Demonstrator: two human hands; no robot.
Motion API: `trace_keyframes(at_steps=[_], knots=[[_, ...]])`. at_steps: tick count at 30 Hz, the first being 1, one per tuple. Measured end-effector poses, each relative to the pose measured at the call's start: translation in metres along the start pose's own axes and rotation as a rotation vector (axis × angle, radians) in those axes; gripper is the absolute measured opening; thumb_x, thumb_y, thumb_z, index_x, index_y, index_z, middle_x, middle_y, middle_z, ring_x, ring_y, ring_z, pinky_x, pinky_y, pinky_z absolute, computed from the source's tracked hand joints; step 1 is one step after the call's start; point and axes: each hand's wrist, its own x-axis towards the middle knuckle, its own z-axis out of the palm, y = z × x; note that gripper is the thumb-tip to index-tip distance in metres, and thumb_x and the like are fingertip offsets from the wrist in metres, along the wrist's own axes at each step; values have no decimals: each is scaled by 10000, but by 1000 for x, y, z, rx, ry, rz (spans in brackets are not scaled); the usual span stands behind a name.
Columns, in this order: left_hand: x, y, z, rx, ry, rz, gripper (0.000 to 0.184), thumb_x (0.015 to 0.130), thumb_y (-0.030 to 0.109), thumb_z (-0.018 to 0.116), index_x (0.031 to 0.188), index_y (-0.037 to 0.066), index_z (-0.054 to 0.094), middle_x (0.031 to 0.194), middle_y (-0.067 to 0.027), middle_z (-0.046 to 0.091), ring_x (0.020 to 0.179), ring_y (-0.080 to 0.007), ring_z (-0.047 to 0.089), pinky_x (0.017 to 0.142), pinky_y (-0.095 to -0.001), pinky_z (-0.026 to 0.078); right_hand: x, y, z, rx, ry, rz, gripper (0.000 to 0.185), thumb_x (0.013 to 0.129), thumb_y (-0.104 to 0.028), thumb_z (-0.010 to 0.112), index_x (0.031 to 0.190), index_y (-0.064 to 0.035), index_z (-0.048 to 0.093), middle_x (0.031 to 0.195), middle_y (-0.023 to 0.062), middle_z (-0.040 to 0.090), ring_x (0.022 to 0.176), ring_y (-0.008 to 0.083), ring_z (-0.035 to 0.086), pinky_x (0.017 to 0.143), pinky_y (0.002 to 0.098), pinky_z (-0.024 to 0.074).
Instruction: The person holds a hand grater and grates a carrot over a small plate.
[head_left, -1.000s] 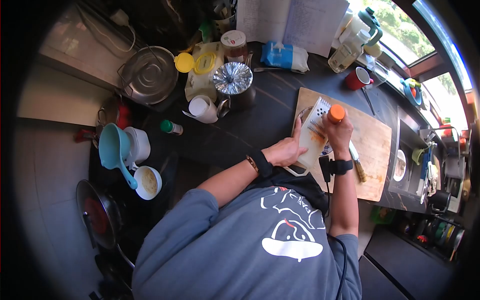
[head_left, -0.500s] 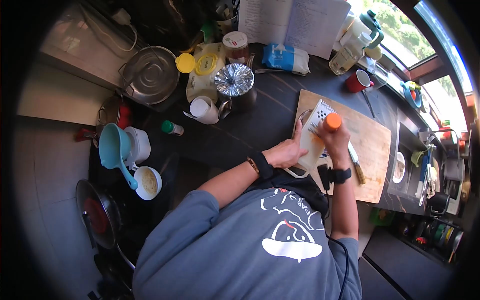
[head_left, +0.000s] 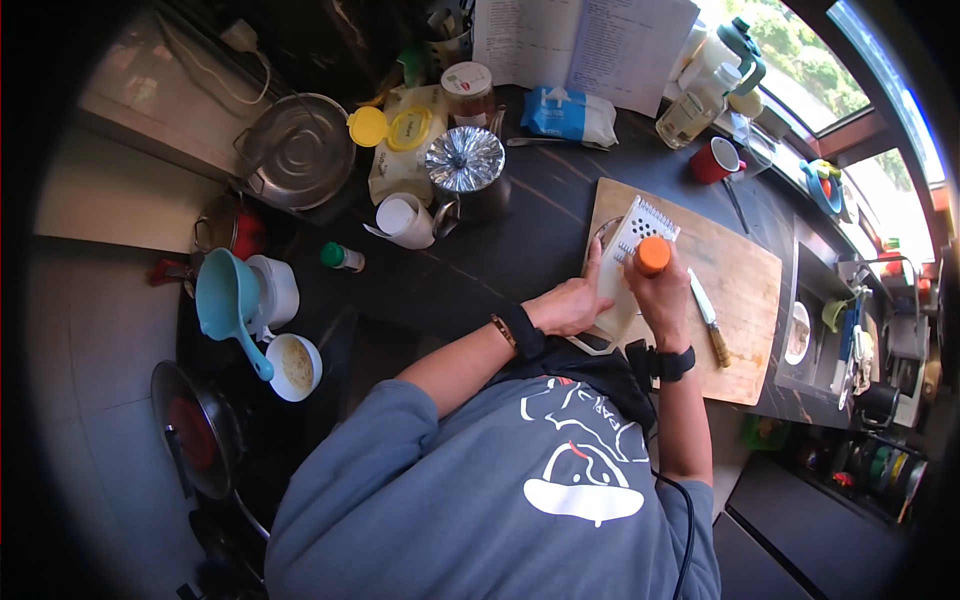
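Observation:
My right hand [head_left: 662, 300] is wrapped round a carrot [head_left: 653, 254], whose cut orange end faces up. The carrot is against a white flat grater [head_left: 642, 217] with round holes and slots. My left hand [head_left: 568, 305] grips the grater's left side, its thumb lying across the lower face. The grater slants over the wooden cutting board [head_left: 745, 290], its handle end towards my body. Part of a dish rim shows beneath the grater; most of it is hidden. A knife [head_left: 711, 318] with a wooden handle lies on the board, right of my right hand.
A foil-topped metal pot [head_left: 478, 195], a white cup [head_left: 404, 221] and a green-capped shaker [head_left: 342, 257] stand to the left. Farther left are a blue ladle-like scoop [head_left: 226, 295] and a white bowl [head_left: 295, 367]. A red mug [head_left: 716, 160] and sink [head_left: 815, 340] lie right.
My right hand and the carrot have moved a little left and down along the grater. My left hand keeps its hold on the grater.

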Motion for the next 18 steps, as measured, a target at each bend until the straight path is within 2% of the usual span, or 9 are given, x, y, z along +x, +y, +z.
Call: trace_keyframes(at_steps=[7, 12, 18], knots=[[0, -5, 3, 8, 21, 35, 940, 982, 242, 491, 1370, -107, -291, 1031, -398, 589, 955, -480, 618, 895, -440, 467, 28, 14, 2, -50, 134, -21, 320, 760, -155, 757, 996, -22, 585, 805, 185, 677, 764, 350, 686, 668, 389, 541], [1, -3, 1, 25, -10, 11, 939, 984, 237, 487, 1367, -104, -299, 1033, -386, 595, 953, -475, 620, 888, -439, 470, 0, -6, 1, -8, -8, 24, 304, 766, -135, 737, 1001, -19, 585, 834, 192, 674, 796, 355, 684, 699, 387, 541], [4, -7, 4, 22, 38, 55, 946, 991, 244, 477, 1352, -98, -327, 1028, -393, 593, 943, -476, 623, 890, -441, 468, 8, -7, 9, 31, 4, 52, 292, 778, -118, 725, 1006, -10, 577, 846, 191, 670, 798, 351, 679, 689, 387, 534]])
